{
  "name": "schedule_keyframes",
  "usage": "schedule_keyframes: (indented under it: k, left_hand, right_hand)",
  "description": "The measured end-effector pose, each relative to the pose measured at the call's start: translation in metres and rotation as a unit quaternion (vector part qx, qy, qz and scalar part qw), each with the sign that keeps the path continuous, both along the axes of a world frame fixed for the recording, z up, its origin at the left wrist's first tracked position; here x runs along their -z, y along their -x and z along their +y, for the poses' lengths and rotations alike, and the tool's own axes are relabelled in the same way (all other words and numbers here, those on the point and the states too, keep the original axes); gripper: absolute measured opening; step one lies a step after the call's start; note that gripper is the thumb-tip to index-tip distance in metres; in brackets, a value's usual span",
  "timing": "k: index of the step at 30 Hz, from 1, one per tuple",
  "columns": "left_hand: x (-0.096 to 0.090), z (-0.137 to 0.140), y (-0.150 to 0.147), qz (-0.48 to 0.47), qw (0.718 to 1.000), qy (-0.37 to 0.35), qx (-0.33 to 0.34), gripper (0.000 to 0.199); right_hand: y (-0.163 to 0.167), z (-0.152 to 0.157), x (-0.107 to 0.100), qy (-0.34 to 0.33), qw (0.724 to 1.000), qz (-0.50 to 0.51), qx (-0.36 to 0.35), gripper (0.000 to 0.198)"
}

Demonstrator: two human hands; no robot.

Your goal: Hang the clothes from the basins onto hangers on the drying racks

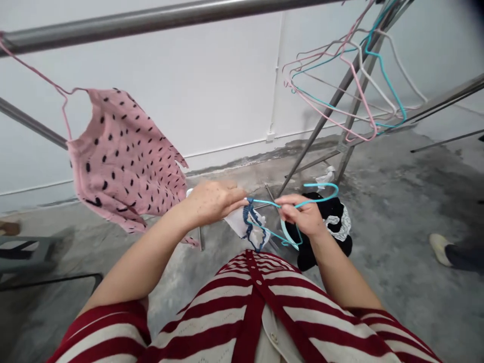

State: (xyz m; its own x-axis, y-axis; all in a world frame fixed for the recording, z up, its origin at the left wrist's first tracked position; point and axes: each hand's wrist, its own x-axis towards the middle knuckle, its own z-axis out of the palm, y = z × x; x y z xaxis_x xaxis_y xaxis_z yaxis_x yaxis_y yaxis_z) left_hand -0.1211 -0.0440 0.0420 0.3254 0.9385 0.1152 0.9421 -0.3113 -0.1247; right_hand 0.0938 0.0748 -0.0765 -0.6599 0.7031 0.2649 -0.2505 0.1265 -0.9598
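Observation:
A light-blue wire hanger [325,185] is pinched in my right hand [302,214], its hook pointing right. The hanger's far end passes into a white garment with a dark-blue ruffled neckline [248,227]. My left hand [214,201] grips this garment near its blue trim, fingers pressed together. Most of the white cloth is hidden behind my left hand. Below my right hand lies a black garment with white lace [340,224], partly covered by my forearm.
On the left, a pink knit sweater with black flecks [124,156] hangs from a metal bar [159,22]. Several pink, white and blue hangers [363,85] hang at upper right. A grey stool [26,254] stands left. At right, a person's shoe [439,249] rests on the concrete floor.

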Motion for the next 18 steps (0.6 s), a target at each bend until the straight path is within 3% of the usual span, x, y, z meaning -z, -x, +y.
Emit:
schedule_keyframes:
  k: [3, 5, 7, 8, 12, 15, 18]
  left_hand:
    - [-0.002, -0.003, 0.012, -0.065, 0.996, -0.042, -0.034, 0.035]
    - [-0.006, -0.005, 0.019, -0.106, 0.989, -0.083, -0.061, 0.034]
    - [-0.009, -0.006, 0.023, -0.128, 0.983, -0.109, -0.079, 0.032]
    - [-0.010, -0.006, 0.023, -0.135, 0.980, -0.116, -0.086, 0.031]
    - [-0.008, -0.001, 0.020, -0.154, 0.976, -0.116, -0.099, 0.030]
    - [-0.005, -0.001, 0.017, -0.179, 0.974, -0.110, -0.087, 0.030]
    - [-0.003, -0.010, 0.024, -0.223, 0.966, -0.107, -0.080, 0.029]
  right_hand:
    - [-0.027, 0.045, 0.013, -0.029, 0.992, 0.051, 0.115, 0.036]
    - [-0.048, 0.071, 0.039, 0.031, 0.966, 0.057, 0.249, 0.031]
    - [-0.057, 0.079, 0.073, 0.076, 0.945, -0.038, 0.314, 0.026]
    - [-0.056, 0.073, 0.089, 0.082, 0.944, -0.104, 0.303, 0.028]
    - [-0.007, 0.011, 0.130, 0.068, 0.960, -0.157, 0.221, 0.036]
    - [0.042, -0.028, 0.133, -0.015, 0.965, -0.194, 0.175, 0.056]
    - [0.065, -0.028, 0.129, 0.062, 0.976, -0.152, 0.141, 0.032]
